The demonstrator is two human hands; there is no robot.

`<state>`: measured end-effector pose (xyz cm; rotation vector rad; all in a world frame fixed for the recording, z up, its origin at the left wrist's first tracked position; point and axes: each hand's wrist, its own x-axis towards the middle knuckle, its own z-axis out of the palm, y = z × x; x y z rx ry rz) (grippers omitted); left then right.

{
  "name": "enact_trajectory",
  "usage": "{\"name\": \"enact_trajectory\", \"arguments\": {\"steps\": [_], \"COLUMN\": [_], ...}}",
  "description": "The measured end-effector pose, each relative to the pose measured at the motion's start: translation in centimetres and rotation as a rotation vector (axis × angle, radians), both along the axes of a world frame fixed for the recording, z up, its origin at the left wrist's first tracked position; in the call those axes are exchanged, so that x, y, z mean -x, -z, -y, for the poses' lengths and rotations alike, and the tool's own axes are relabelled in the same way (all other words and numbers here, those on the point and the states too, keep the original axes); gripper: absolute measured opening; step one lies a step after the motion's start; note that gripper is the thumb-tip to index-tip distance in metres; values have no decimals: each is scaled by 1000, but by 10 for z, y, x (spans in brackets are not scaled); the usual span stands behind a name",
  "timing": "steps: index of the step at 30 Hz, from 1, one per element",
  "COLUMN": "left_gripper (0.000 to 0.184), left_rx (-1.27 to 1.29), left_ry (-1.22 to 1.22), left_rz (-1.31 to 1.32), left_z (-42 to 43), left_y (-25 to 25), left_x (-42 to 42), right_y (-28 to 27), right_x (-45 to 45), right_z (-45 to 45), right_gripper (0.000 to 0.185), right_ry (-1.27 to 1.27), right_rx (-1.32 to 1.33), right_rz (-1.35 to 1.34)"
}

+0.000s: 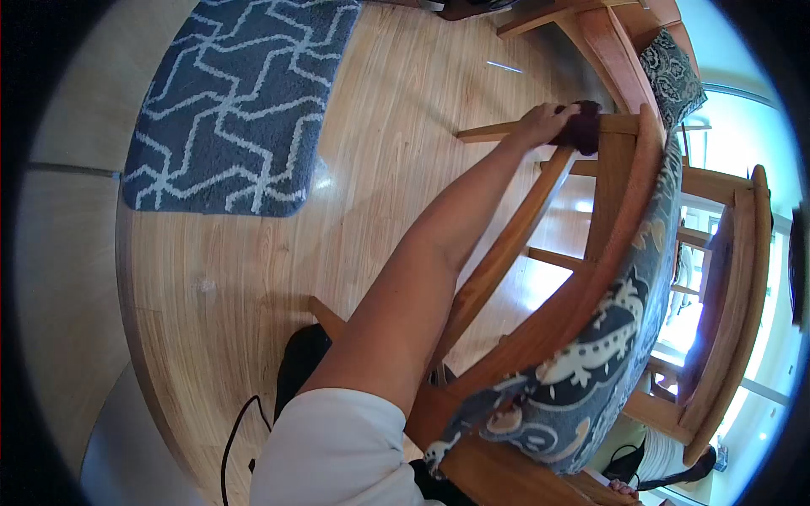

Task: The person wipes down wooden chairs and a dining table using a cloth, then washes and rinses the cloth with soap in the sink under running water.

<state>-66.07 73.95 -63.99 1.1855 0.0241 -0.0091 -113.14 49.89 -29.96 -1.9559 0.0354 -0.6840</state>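
Observation:
My left hand (547,126) reaches far out along a wooden chair (618,185), its fingers closed on a dark maroon cloth (582,128). The cloth presses against the end of the chair's wood, where a long rail (506,253) meets the frame. A blue-grey cushion with a cream pattern (599,358) is on the chair, to the right of my left arm. Low in the view, only the fingers of my right hand (624,488) show, curled at the edge of the chair's wood. The rest of that hand is hidden.
A grey rug with white lines (228,110) lies on the wood floor (380,152). Another wooden chair (742,278) stands at the right, and an orange-brown seat with a patterned pillow (672,76) at the top right. A black cable (228,447) runs along the floor at lower left.

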Motion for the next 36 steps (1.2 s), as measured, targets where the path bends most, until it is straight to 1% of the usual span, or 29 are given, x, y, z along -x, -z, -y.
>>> {"name": "enact_trajectory", "arguments": {"steps": [2, 4, 5, 6, 7, 9, 11, 12, 13, 15, 16, 17, 19, 20, 21, 23, 24, 25, 26, 27, 29, 30, 32, 33, 34, 36], "left_gripper": [51, 51, 51, 54, 54, 54, 55, 56, 56, 46, 43, 40, 27, 18, 14, 14, 14, 13, 14, 14, 17, 23, 26, 28, 31, 33], "left_rx": [167, -240, -370, -599, -590, -422, -271, -200, -204, 546, 637, 730, 462, 797, 454, 766, 759, 574, 388, 385, 407, 294, 219, 207, 208, 26], "left_ry": [14, 93, 57, -78, -74, -113, -142, -163, -158, -43, 82, 211, 90, 71, 68, 171, 174, 219, 264, 269, 413, 502, 411, 435, 482, 591], "left_rz": [13, 144, 175, 170, 174, 10, -158, -235, -228, -264, -262, -264, 86, 123, -88, 74, 61, -5, -69, -77, -55, -128, -114, -68, -174, -210], "left_z": [34, 15, 31, 62, 68, 70, 58, 49, 42, 23, 9, 1, 6, 17, 47, 18, 15, 12, 12, 0, -49, -68, -75, -86, -91, -115], "left_y": [85, 125, 171, 242, 243, 232, 209, 189, 158, 72, 25, -8, -24, -6, 26, -3, -1, 0, 0, -13, -57, -76, -72, -70, -67, -84], "left_x": [-40, -21, -39, -61, -63, -45, -15, -7, 0, 22, 34, 44, 53, 47, 15, 57, 69, 76, 84, 107, 167, 191, 232, 251, 269, 305], "right_y": [4, 6, 12, 13, 12, 10, 8, 7, 6, 2, -1, -4, -6, -7, -10, -13, -15, -14, -12, -9, -3, 0, 1, 2, 1, 0], "right_x": [-3, -6, -23, -11, -9, -6, -3, -1, 2, 8, 12, 14, 17, 20, 22, 33, 54, 62, 74, 65, 47, 42, 34, 31, 29, 28], "right_z": [-2, -2, -25, -5, -4, -2, -3, -2, -1, -1, 0, 0, 4, 6, 11, 25, 59, 76, 92, 75, 48, 41, 32, 28, 24, 20], "right_gripper": [41, 41, 42, 42, 43, 44, 45, 45, 45, 46, 47, 47, 48, 49, 49, 50, 44, 39, 38, 36, 34, 32, 30, 29, 27, 30], "right_ry": [-7, -9, -26, -17, -15, -13, -3, -6, -8, -14, -14, -15, -38, -62, -105, -228, -78, 66, 164, 254, 377, 423, 471, 481, 488, 489], "right_rx": [-3, 2, 14, 2, -1, 1, -4, -12, -18, -19, -21, -22, -35, -43, -57, -117, -210, -298, -286, -218, -153, -141, -128, -122, -116, -99], "right_rz": [-20, -32, -34, -37, -45, -54, -68, -69, -69, -74, -78, -85, -98, -105, -114, -136, -69, 4, 65, 100, 160, 182, 214, 227, 240, 234]}}
